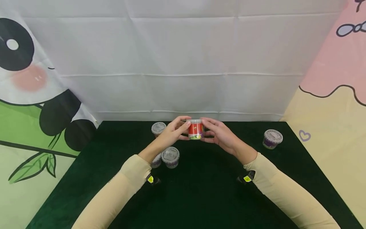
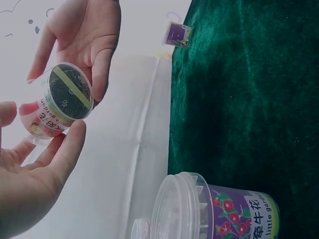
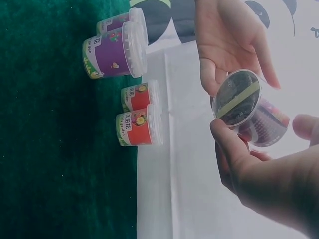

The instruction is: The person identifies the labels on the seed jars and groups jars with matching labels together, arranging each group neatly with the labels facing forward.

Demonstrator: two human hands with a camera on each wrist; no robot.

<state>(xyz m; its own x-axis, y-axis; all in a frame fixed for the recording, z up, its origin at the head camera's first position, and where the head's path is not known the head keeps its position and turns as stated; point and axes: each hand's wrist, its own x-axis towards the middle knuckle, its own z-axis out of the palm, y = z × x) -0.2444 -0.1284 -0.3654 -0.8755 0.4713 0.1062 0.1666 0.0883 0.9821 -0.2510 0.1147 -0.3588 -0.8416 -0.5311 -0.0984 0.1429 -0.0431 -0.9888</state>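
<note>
Between both hands is a small clear plastic tub [image 1: 196, 129] with a red flowered label and a lid, raised above the dark green table. My left hand [image 1: 175, 129] grips its left side, fingers and thumb spread around the wall. On the opposite side, my right hand [image 1: 220, 134] holds it with thumb and fingertips. From below, the left wrist view shows the tub's round base [image 2: 71, 92], dark contents inside and a pale yellow-green strip across it. The same base [image 3: 237, 97] faces the right wrist camera.
Near my left forearm stand purple-labelled lidded tubs [image 1: 170, 157], one partly hidden by the arm. Red-labelled tubs [image 3: 134, 127] stand farther back on that side. Another purple tub [image 1: 272, 139] is at the far right. White cloth [image 1: 183, 63] hangs behind the green table [image 1: 200, 197].
</note>
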